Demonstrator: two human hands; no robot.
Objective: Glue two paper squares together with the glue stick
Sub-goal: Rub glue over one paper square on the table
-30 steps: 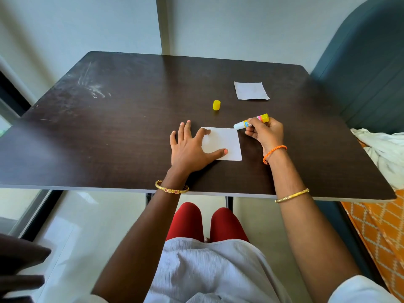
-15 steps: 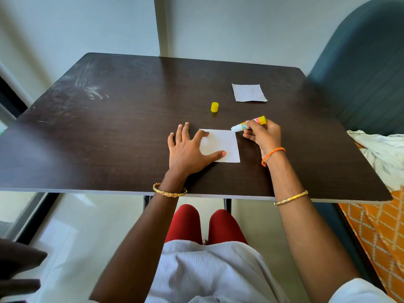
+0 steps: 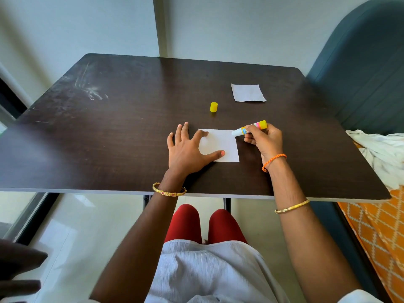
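A dark wooden desk (image 3: 109, 138) carries everything in play. Toward its far right lies a second paper square (image 3: 248, 92), flat and well apart from both hands. Between that sheet and the hands a yellow cap (image 3: 213, 106) stands upright on the wood, alone, touching nothing. To the right of the desk rises a dark teal chair back (image 3: 360, 62), with a white cloth (image 3: 380, 154) and an orange patterned fabric (image 3: 378, 237) below it at the desk's right edge. Pale scuff marks (image 3: 91, 90) show on the far left of the desktop. Nothing lies between the cap, the far sheet and the near sheet.

The near paper square (image 3: 220, 145) lies flat close to the front edge. The left hand (image 3: 185, 149) rests on its left side with fingers (image 3: 202, 134) spread and straight: the index tip sits on the sheet's far left corner, the thumb on its near edge, the other fingers on the bare wood just beside it. The right hand (image 3: 265, 141) curls its fingers around the glue stick (image 3: 250, 129), gripping the barrel, which lies tilted with the yellow end pointing away to the right. Its white tip touches the sheet at the far right corner, just left of the gripping fingertips.
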